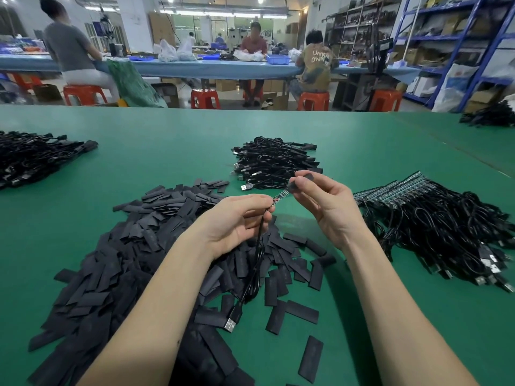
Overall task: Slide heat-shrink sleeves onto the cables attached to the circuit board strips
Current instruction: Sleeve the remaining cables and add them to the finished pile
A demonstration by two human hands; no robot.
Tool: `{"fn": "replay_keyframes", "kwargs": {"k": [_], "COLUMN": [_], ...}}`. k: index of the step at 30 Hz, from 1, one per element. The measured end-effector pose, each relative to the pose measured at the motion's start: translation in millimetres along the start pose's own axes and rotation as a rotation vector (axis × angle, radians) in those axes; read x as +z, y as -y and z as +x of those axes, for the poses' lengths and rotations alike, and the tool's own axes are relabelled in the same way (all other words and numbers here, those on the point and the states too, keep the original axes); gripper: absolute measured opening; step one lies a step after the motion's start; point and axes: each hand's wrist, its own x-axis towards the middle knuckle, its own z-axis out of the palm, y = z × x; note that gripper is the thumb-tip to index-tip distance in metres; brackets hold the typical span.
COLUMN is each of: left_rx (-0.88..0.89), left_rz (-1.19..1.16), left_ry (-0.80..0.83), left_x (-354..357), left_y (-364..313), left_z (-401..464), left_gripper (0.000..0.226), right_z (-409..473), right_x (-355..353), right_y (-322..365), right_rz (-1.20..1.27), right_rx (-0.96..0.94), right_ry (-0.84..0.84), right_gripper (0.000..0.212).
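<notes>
Meeting between hands — sleeve (pixel 302 181) in right grip, strip (pixel 280 197) in left.

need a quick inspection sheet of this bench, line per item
surface: green table.
job's things: circuit board strip between the hands; loose sleeve pile at left.
clutter: nothing seen.
hands: left hand grips the strip's cable; right hand pinches a heat-shrink sleeve at the strip's tip.
cables: held cable hangs to a USB plug; bundle of strips with cables at right; cable heap behind.
surroundings: seated workers, shelving.
</notes>
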Motion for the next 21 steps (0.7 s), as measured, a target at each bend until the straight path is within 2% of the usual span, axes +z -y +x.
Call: {"fn": "replay_keyframes", "kwargs": {"k": [12, 17, 21], "left_rx": [-0.023, -0.039, -0.052], "left_rz": [-0.049, -0.056, -0.062], "left_ry": [-0.013, 0.004, 0.016], "left_x": [-1.2, 0.2, -1.1], "left_y": [-0.1, -1.9, -2.0], "left_z": [-1.0, -3.5, -4.5], "left_gripper": [0.004, 0.021, 0.016], "right_z": [-3.2, -4.9, -4.8], "right_x": [2.6, 1.7, 2.1], "right_y": [1.0, 2.8, 3.0], "right_rz": [-0.059, -0.041, -0.042], "right_rx": [-0.029, -0.001, 0.028], "right_ry": [0.055, 0.108, 0.097], "right_gripper": [0.02, 0.019, 0.014]}}
